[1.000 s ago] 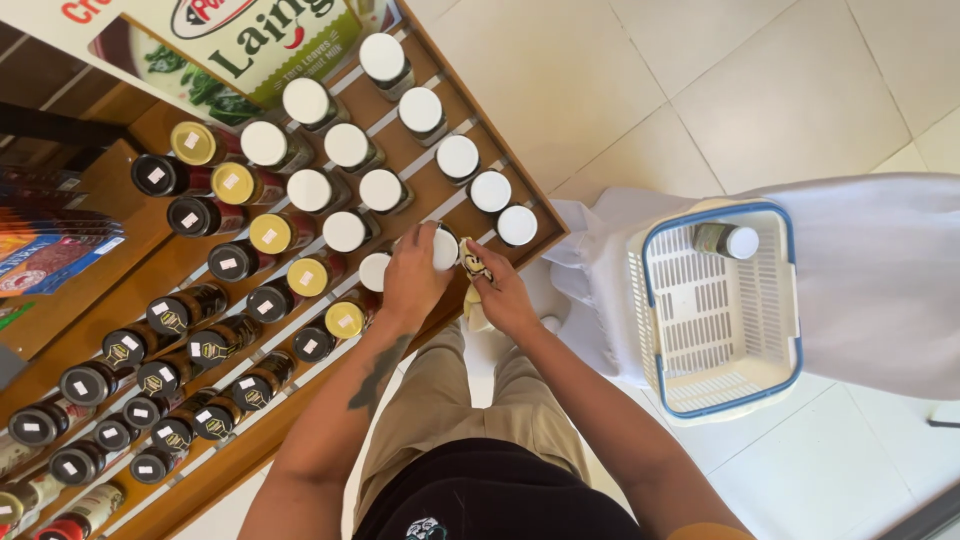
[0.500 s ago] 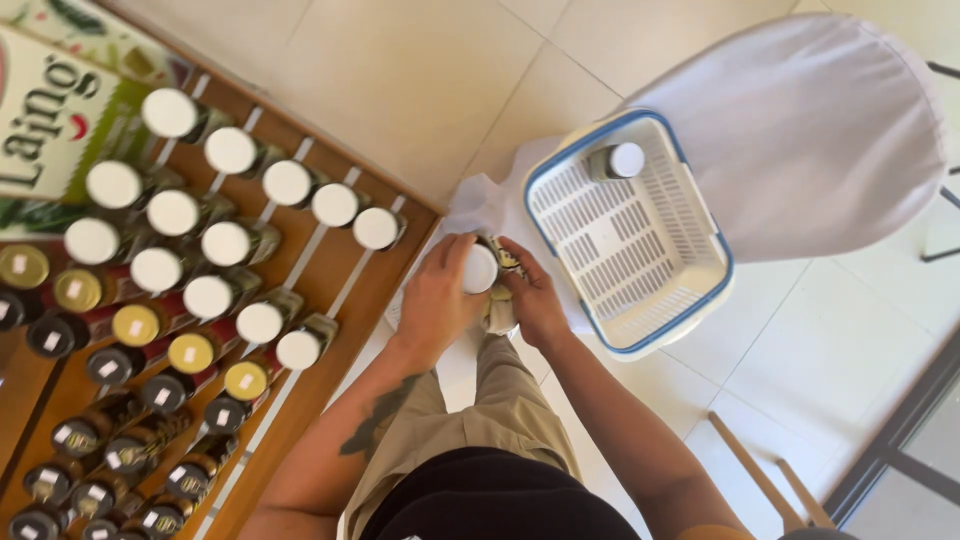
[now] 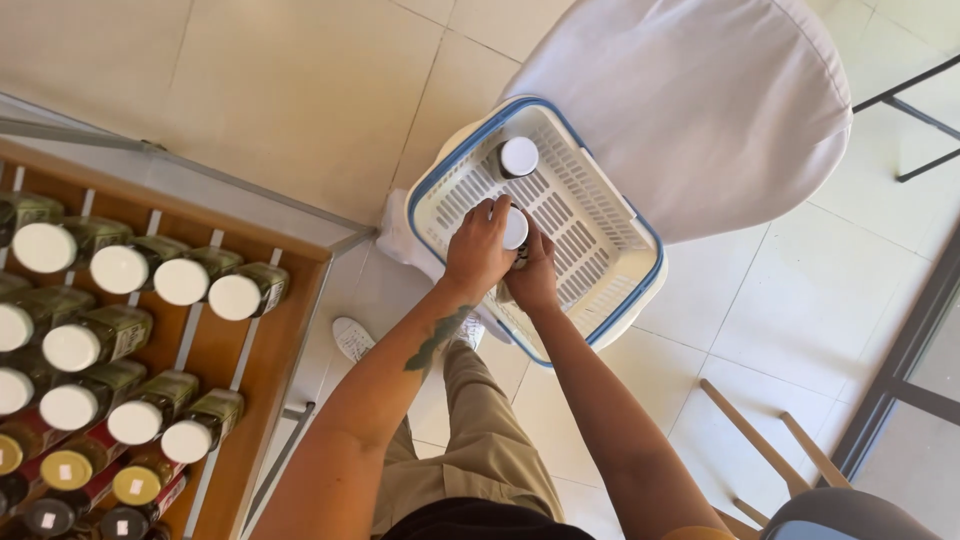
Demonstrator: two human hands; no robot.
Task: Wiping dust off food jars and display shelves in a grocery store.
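Both hands meet over the basket (image 3: 610, 215), a white slotted one with a blue rim that sits on a chair draped in white cloth (image 3: 700, 110), so it stands at working height beside the shelf (image 3: 270, 330). The left hand (image 3: 478, 250) wraps over a white-lidded jar (image 3: 514, 229) from above, fingers closed on it; the right hand (image 3: 535, 275) cups it from below, steadying it upright inside the basket. A second jar (image 3: 518, 156) stands near the far corner. More jars (image 3: 150, 275) lie in rows on the shelf.
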